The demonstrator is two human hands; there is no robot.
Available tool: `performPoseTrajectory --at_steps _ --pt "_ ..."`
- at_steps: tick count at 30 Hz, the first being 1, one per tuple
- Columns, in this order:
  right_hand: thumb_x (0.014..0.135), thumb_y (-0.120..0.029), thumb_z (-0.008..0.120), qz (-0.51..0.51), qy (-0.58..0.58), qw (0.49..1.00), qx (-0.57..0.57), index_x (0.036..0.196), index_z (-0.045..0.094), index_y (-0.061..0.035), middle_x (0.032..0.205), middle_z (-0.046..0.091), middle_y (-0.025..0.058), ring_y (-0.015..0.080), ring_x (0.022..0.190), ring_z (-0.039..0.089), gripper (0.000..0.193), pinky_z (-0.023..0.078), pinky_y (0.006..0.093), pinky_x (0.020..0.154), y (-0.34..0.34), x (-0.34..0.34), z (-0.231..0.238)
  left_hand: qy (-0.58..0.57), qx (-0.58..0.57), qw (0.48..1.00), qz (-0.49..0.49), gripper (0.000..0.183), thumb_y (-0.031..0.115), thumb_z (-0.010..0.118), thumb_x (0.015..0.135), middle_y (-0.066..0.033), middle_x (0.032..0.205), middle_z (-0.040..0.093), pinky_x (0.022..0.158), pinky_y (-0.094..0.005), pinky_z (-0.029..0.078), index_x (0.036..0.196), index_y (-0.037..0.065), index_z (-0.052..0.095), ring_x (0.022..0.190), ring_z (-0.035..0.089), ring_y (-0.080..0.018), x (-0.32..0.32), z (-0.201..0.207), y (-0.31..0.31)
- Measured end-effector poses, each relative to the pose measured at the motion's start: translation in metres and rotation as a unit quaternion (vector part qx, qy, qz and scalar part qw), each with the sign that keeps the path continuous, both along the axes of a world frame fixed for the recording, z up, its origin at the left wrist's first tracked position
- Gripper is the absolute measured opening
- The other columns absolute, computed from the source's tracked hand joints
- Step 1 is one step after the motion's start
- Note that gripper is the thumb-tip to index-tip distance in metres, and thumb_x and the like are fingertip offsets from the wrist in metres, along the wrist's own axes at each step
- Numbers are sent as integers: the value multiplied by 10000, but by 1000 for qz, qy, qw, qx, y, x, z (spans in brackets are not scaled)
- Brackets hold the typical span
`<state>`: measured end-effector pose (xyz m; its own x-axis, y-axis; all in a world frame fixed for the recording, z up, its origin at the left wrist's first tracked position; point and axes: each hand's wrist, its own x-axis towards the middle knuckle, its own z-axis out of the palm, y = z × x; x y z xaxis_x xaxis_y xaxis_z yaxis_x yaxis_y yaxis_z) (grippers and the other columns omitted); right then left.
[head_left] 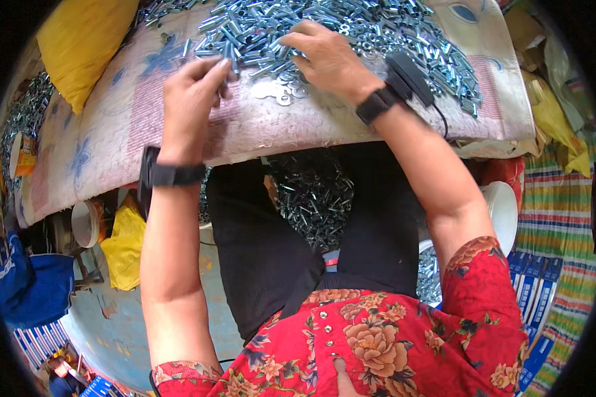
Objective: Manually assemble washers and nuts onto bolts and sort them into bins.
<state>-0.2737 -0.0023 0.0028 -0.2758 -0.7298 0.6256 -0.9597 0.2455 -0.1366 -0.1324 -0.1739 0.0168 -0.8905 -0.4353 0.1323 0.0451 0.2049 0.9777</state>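
Silvery metal sleeves and bolts (245, 33) lie in a heap along the far side of the cloth-covered table (106, 142). My left hand (191, 92) is closed at the near left edge of this heap, thumb and forefinger pinched at a metal sleeve (232, 61); its lower fingers are curled and partly hidden. Over the heap, my right hand (328, 61) reaches left with its fingers apart, and nothing shows between them. Flat washers (281, 91) lie loose on the cloth between my hands. Nuts and washers (371, 41) are mixed into the heap beyond my right hand.
A black device with a cable (409, 78) is by my right wrist. A yellow bag (83, 46) lies at the table's far left. Beneath the table edge, more metal parts (314, 198) sit between my knees. A white bucket (502, 215) stands right of my right arm.
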Motion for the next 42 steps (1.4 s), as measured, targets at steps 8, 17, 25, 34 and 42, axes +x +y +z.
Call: performPoseTrajectory --at_steps 8,17,25,34,42 --pt "720 -124 615 -22 -18 1000 6 931 595 -27 828 582 165 293 780 600 233 491 347 677 -14 -14 9 -41 279 959 -16 192 146 556 875 -48 746 634 436 -160 381 1014 20 595 528 546 -67 92 -29 41" --pt "864 -59 536 177 -610 753 -171 1119 522 25 924 629 124 169 795 626 270 506 259 703 81 107 -7 -44 265 960 -77 190 117 603 844 -29 751 629 512 -167 394 1005 19 624 604 555 -55 104 -28 105" --pt "859 -40 541 165 -621 735 -217 1100 537 20 983 629 135 156 832 619 248 507 258 745 113 127 -8 -38 223 968 -107 197 123 597 844 -19 770 628 541 -175 377 1017 31 623 630 525 -49 104 -26 134" --pt "873 -42 502 179 -640 683 -303 1099 516 16 951 616 130 163 801 619 234 506 247 703 122 125 -14 -31 179 978 -107 197 124 599 844 -12 761 623 524 -171 365 1015 32 627 625 523 -47 101 -22 141" --pt "821 -33 574 99 -665 709 -211 1003 537 7 747 551 3 34 623 499 191 396 166 537 132 126 0 -41 161 980 -109 191 123 606 842 1 752 614 530 -169 367 1006 27 628 624 519 -40 99 -21 140"
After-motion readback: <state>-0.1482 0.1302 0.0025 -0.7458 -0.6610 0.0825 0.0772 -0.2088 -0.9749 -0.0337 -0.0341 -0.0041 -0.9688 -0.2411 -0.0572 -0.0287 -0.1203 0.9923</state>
